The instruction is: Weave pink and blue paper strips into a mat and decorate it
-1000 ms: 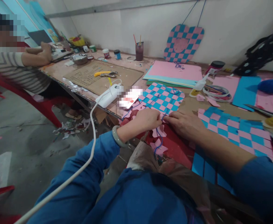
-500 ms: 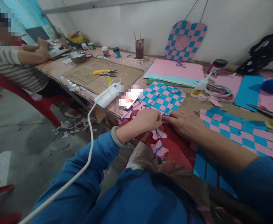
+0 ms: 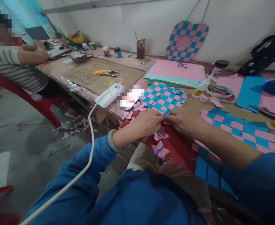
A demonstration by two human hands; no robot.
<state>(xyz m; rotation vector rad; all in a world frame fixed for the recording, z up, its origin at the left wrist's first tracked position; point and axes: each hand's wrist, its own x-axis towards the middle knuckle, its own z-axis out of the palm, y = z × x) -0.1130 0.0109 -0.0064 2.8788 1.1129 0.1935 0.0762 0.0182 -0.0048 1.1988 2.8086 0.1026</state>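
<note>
My left hand (image 3: 150, 121) and my right hand (image 3: 180, 120) meet at the table's front edge, fingertips pinched close together on a thin blue cord (image 3: 163, 142). The cord hangs below them over pink paper scraps (image 3: 160, 150) on something red. Just beyond my hands lies a blue and pink checkered paper piece (image 3: 164, 97) with more blue cord on top. A second checkered piece (image 3: 242, 129) is to the right of my right hand, partly over the edge.
A lit phone (image 3: 131, 97) and a white power strip (image 3: 110, 94) with a cable lie left. Behind are pliers (image 3: 109, 73), stacked paper (image 3: 177, 73) and a glue bottle (image 3: 201, 86). Another person (image 3: 31, 56) sits at far left.
Both hands have shifted slightly; my left wrist has moved a little left and its fingers now stretch more toward my right hand. The other person's hands have moved slightly.
</note>
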